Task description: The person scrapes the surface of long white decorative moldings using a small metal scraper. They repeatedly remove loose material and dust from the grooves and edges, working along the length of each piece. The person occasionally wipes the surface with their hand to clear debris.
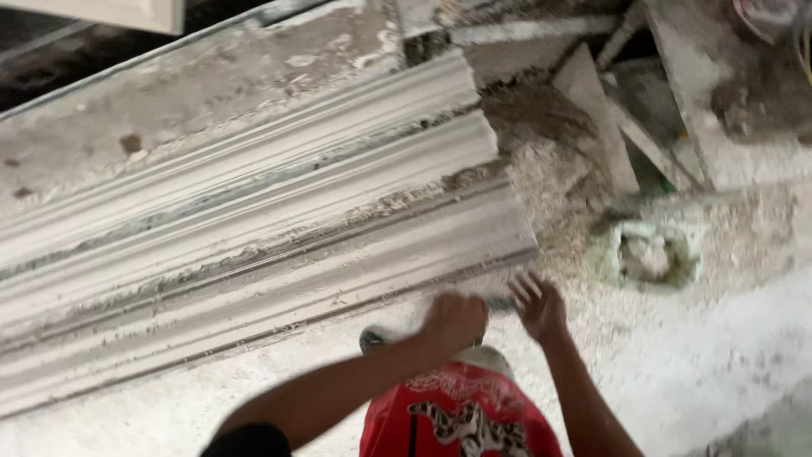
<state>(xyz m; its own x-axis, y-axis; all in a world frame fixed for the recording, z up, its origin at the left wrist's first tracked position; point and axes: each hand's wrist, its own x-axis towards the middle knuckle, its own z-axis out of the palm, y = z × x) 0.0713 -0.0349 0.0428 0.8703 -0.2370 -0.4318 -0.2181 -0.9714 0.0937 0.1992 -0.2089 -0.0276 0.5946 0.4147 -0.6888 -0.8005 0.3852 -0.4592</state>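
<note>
Long ribbed plaster moulding (254, 228), just beyond the fingers: off-white, streaked grey-brown along its grooves. Dusty floor (694, 364) beside the fingers: pale white-grey, with sandy patches. Small square plaster-caked container (651, 254), past the right fingertips: whitish with a green tinge. Red cloth garment (461, 419), below the knuckles: black-and-white spotted print.

Broken plaster slabs (609, 118) lie beside a small plaster-caked tub (651, 254) on the dusty floor (702, 355).

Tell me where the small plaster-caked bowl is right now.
In the head view, the bowl sits on the dusty floor at right, just beyond the right hand, past the end of the long white moulding.
</note>
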